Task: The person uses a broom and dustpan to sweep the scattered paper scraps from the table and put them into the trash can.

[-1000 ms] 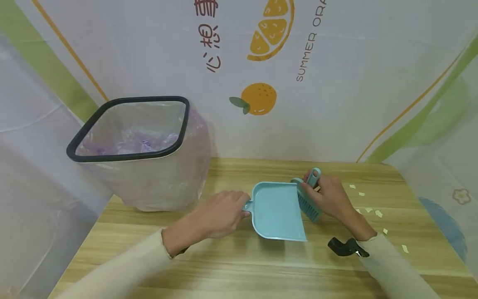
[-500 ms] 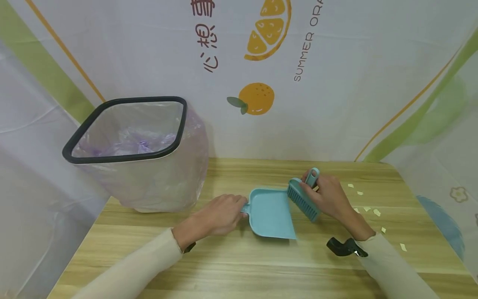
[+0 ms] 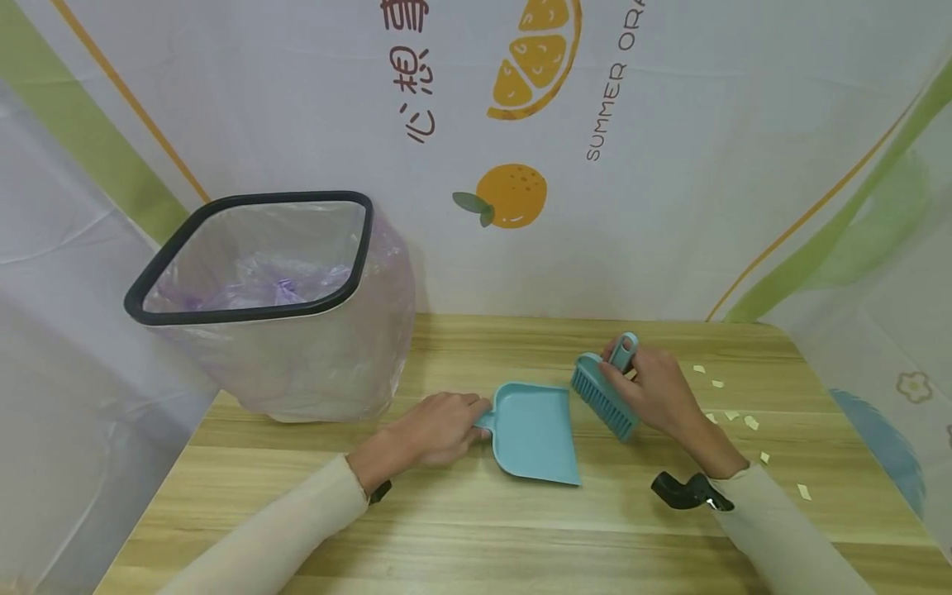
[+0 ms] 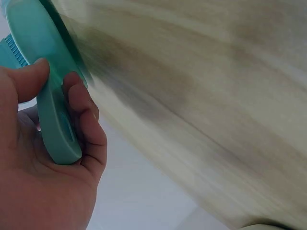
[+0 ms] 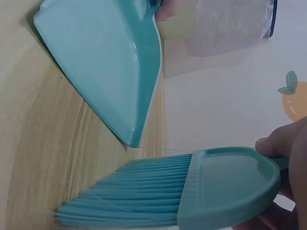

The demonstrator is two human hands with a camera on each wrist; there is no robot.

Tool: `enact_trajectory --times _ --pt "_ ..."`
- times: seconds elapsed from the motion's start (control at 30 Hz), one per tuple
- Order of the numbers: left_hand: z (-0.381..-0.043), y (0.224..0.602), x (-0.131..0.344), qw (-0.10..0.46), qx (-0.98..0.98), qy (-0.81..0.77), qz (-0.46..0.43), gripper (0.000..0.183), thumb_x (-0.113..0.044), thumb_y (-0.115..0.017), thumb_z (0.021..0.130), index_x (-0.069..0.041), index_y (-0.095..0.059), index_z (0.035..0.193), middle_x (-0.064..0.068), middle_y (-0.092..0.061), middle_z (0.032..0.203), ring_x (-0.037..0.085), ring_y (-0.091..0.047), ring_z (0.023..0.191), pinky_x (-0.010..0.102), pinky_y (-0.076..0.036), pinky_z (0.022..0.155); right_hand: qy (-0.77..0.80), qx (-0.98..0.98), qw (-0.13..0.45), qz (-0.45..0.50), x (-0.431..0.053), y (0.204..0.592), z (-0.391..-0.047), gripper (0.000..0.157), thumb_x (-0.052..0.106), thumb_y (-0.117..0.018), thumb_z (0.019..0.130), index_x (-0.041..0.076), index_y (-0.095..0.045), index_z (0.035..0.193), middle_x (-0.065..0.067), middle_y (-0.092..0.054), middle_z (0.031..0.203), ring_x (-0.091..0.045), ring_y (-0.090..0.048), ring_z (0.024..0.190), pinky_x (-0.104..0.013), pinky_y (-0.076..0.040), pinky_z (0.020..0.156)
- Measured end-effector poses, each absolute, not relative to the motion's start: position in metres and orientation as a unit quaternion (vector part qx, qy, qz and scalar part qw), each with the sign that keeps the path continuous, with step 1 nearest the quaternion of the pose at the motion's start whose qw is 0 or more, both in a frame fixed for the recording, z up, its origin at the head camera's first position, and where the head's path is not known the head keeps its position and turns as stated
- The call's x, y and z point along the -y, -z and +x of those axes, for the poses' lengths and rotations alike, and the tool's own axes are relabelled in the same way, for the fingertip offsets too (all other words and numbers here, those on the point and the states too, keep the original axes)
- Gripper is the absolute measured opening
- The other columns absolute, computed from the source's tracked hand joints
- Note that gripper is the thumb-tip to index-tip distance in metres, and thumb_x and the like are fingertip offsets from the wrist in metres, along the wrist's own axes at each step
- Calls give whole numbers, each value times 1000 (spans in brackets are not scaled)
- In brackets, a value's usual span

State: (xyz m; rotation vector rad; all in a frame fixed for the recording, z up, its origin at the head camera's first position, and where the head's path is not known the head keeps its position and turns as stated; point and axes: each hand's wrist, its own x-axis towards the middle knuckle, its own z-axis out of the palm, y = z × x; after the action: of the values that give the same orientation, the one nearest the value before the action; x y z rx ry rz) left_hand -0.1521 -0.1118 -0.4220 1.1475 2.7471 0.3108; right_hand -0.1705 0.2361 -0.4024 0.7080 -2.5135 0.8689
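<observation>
A light-blue dustpan (image 3: 534, 431) lies low over the wooden table, its wide edge facing right. My left hand (image 3: 439, 430) grips its short handle, and in the left wrist view the fingers (image 4: 88, 127) curl round that handle. To the right of the pan, my right hand (image 3: 658, 388) holds a small blue hand brush (image 3: 604, 397) by its handle. The brush's bristles (image 5: 129, 194) point down toward the table, a small gap from the dustpan's edge. Several pale paper scraps (image 3: 751, 422) lie on the table right of the right hand.
A bin with a black rim (image 3: 245, 314) and a clear bag liner stands at the table's back left. Behind the table (image 3: 476, 545) hangs a white cloth (image 3: 654, 223) printed with oranges. More cloth closes off both sides.
My left hand has lowered the dustpan and drawn it left, away from the brush. The gap between pan and brush has widened. The right hand has hardly moved.
</observation>
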Motion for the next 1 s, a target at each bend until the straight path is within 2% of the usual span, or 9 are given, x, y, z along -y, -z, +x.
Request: enact_trajectory --times 0.23,0.57,0.77,1.0 --pt "-155 425 112 81 -913 -107 385 19 -28 -69 111 -9 -69 116 -1 -66 95 13 -57 78 38 -52 71 -308 904 181 234 -244 399 -166 5 7 -72 103 3 -71 106 -14 -77 92 -24 -74 73 -30 -55 56" --pt "-157 423 110 88 -914 -108 380 16 -27 -70 110 -11 -69 110 -5 -58 86 12 -53 75 36 -48 68 -285 916 194 203 -279 385 -150 12 9 -73 104 0 -72 112 -15 -78 92 -24 -73 67 -28 -53 53" --pt "-156 422 108 98 -917 -109 370 15 -26 -71 110 -11 -69 110 -3 -60 88 13 -54 75 36 -49 68 -261 932 199 156 -314 378 -136 14 11 -72 105 0 -72 112 -17 -77 91 -26 -72 66 -28 -52 53" --pt "-154 422 107 97 -921 -108 362 17 -24 -72 109 -9 -72 116 0 -66 93 13 -56 77 37 -51 71 -236 940 214 120 -357 373 -120 16 13 -69 105 -1 -74 111 -19 -76 90 -12 -68 61 -29 -49 51"
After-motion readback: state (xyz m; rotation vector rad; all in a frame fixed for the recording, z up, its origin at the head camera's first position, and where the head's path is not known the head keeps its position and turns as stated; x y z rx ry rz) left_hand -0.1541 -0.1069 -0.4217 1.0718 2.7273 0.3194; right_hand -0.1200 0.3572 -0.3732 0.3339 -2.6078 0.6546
